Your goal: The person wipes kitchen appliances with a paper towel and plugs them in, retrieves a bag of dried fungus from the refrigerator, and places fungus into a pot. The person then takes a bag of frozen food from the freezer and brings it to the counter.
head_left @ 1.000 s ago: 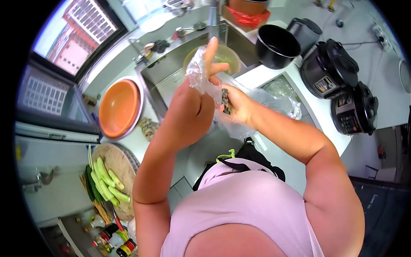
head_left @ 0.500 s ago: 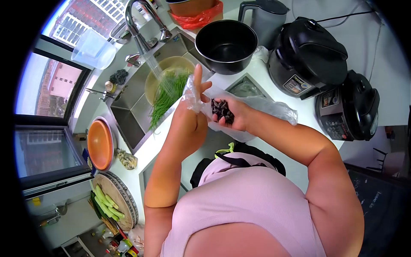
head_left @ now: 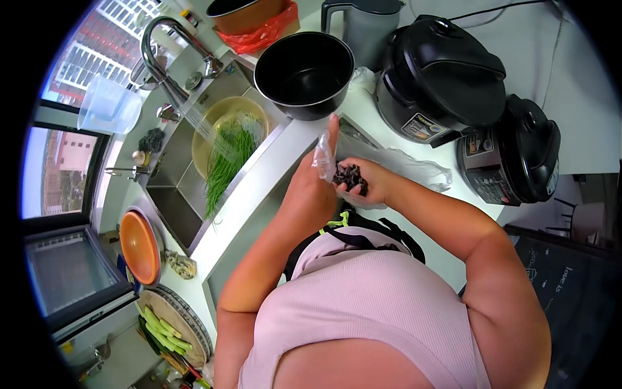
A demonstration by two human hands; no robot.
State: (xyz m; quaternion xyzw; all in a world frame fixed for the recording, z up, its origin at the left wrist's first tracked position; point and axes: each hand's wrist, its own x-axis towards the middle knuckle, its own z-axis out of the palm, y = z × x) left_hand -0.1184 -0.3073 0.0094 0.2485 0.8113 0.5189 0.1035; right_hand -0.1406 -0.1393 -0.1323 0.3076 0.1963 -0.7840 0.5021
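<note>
In my cupped right hand [head_left: 372, 181] lies a small heap of dark, crinkled dried pieces [head_left: 350, 177], which look like wood ear mushrooms. My left hand [head_left: 314, 185] is beside it, one finger pointing up, with the gathered edge of a clear plastic bag [head_left: 414, 165] caught in its grip. The bag spreads behind and under my right hand. Both hands are in front of the counter edge, nearest to the black pot [head_left: 304, 74]. The left hand's lower fingers are partly hidden.
Water runs from the faucet [head_left: 155, 52] over green chives [head_left: 230, 152] in a yellowish basin [head_left: 202, 139] in the sink [head_left: 172, 214]. Two black electric cookers [head_left: 447, 78] and a grey kettle [head_left: 369, 32] stand right. Left are an orange basin [head_left: 139, 246] and a chopping board [head_left: 194, 324] with cut green vegetables.
The view has swung, so the sink and pot appear farther left. Both hands have moved away from the sink with the bag and dark pieces. The left hand's raised fingers are less spread.
</note>
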